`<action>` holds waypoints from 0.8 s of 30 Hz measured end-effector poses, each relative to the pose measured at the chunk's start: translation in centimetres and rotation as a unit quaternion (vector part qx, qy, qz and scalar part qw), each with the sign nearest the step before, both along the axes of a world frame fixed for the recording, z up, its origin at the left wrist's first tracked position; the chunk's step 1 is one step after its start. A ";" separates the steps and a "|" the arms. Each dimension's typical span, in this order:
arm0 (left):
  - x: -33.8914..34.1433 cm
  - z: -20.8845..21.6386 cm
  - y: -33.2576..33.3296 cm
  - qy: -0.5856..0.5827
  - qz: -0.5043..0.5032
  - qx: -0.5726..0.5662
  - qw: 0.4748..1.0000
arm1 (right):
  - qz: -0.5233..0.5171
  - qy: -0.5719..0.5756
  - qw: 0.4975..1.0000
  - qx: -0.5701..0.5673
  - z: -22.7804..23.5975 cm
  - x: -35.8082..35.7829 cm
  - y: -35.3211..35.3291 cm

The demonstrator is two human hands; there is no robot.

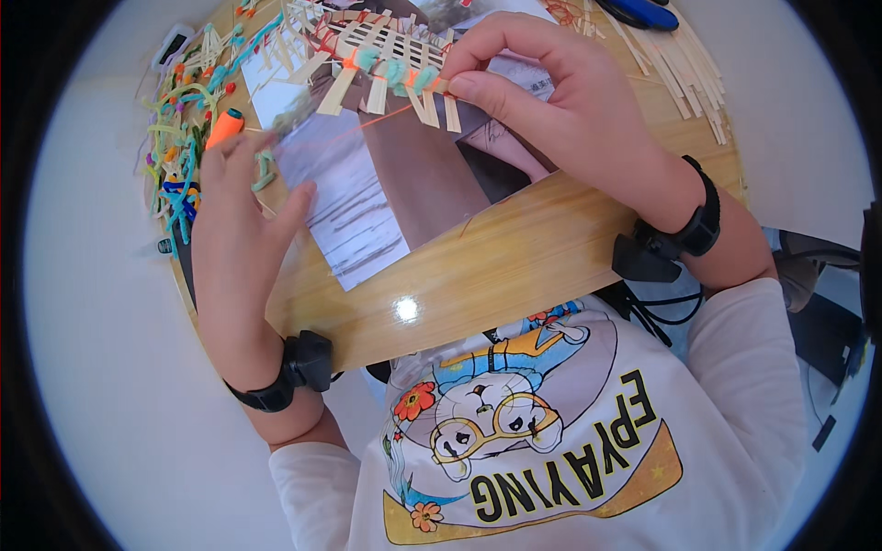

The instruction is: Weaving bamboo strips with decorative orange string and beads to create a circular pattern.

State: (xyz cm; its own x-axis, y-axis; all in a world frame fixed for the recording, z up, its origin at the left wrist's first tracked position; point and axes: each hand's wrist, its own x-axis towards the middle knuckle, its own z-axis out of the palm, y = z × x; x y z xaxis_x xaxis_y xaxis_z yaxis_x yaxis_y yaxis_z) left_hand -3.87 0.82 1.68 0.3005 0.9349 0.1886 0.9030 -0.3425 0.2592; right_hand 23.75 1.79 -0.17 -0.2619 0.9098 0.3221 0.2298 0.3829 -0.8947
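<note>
My right hand (560,96) pinches the right edge of a woven piece of flat pale strips (390,46) between thumb and fingers. Pale green fuzzy yarn (395,73) and orange thread wrap its near edge, where several strip ends stick out. A thin orange thread (386,117) runs from this edge toward my left hand (243,197). That hand is raised over the left of the table, thumb apart from the fingers; its fingertips are blurred, and I cannot tell whether the thread touches them. Just beyond them lies an orange object with a dark end (225,127).
Large printed picture sheets (367,197) lie under the work on the wooden table (514,239). Colourful fuzzy stems and yarn bits (175,151) heap along the left edge. Loose pale strips (684,69) and a blue-and-black handled tool (643,13) lie at the far right.
</note>
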 end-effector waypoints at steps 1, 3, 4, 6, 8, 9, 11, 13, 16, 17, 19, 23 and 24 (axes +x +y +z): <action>0.7 0.5 -0.2 -0.041 0.020 -0.011 0.999 | 0.001 0.002 0.999 0.045 -0.5 0.0 0.3; 2.0 0.9 -0.5 -0.084 0.041 -0.023 0.995 | 0.004 0.001 0.996 0.090 -0.8 0.0 0.3; 2.5 0.8 -0.4 -0.153 0.030 -0.077 0.985 | -0.008 -0.012 0.996 0.086 -0.9 0.0 0.1; 3.2 0.4 -0.9 -0.221 0.030 -0.129 0.966 | -0.008 -0.022 0.996 0.083 -0.7 -0.1 0.1; 4.1 -0.6 -1.5 -0.480 -0.004 -0.285 0.830 | 0.062 -0.013 0.997 0.036 -0.4 0.0 0.3; 4.5 -1.1 -1.7 -0.481 0.001 -0.283 0.830 | 0.067 -0.012 0.997 0.035 -0.4 -0.1 0.3; 5.3 -1.9 -1.9 -0.548 -0.051 -0.272 0.789 | 0.073 -0.018 0.996 0.055 -0.6 -0.3 0.2; 5.7 -2.1 -2.1 -0.574 -0.031 -0.282 0.768 | 0.078 -0.024 0.994 0.069 -0.7 -0.5 0.3; 5.2 -2.3 -1.8 -0.490 -0.063 -0.258 0.830 | 0.076 -0.045 0.992 0.086 -0.6 -0.4 0.3; 5.0 -2.5 -1.8 -0.447 -0.067 -0.210 0.867 | 0.073 -0.058 0.992 0.089 -0.6 -0.4 0.3; 4.9 -2.6 -1.8 -0.401 -0.071 -0.161 0.899 | 0.076 -0.067 0.991 0.084 -0.7 -0.4 0.4; 5.1 -2.8 -1.8 -0.412 -0.089 -0.144 0.895 | 0.030 -0.100 0.969 0.225 -2.5 -0.7 0.9; 5.1 -3.1 -1.8 -0.435 -0.110 -0.116 0.886 | 0.030 -0.100 0.969 0.225 -2.4 -0.9 0.8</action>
